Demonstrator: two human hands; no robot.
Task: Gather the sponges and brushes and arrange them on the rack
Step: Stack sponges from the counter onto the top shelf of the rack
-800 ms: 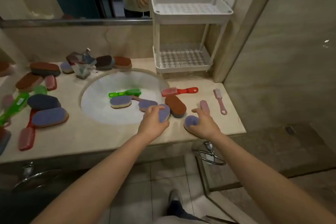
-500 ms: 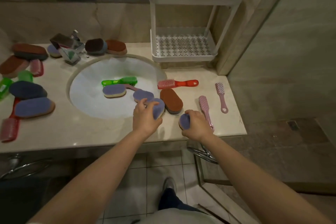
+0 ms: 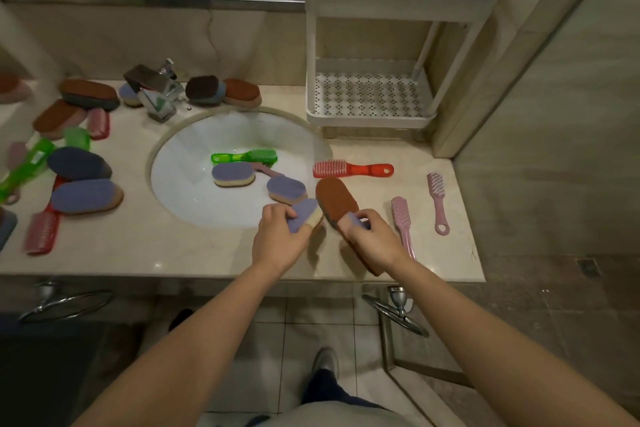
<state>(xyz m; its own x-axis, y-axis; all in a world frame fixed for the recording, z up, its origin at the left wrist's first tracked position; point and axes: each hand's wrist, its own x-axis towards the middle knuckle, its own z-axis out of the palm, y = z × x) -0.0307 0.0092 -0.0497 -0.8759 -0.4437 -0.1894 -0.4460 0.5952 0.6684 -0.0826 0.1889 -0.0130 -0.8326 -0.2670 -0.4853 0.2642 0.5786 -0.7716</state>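
Note:
My left hand (image 3: 278, 239) grips a purple sponge (image 3: 304, 213) with a cream base, lifted at the sink's front right rim. My right hand (image 3: 372, 241) holds a second purple sponge (image 3: 355, 220), mostly hidden in its fingers. A brown sponge (image 3: 336, 199) lies between and just beyond the two hands. The white two-tier rack (image 3: 367, 118) stands at the back right, both shelves bare. Two purple sponges (image 3: 232, 175) and a green brush (image 3: 247, 156) lie in the sink (image 3: 194, 198). A red brush (image 3: 349, 169) and two pink brushes (image 3: 437, 201) lie on the counter to the right.
Several more sponges and brushes (image 3: 83, 196) are scattered on the counter left of the sink. The chrome tap (image 3: 156, 90) stands behind the basin with two sponges (image 3: 221, 91) beside it. A mirror runs along the back wall. A beige wall closes off the right side.
Both hands closed on their purple sponges and lifted them off the counter. The right hand moved left toward the brown sponge. The view moved closer and tilted down.

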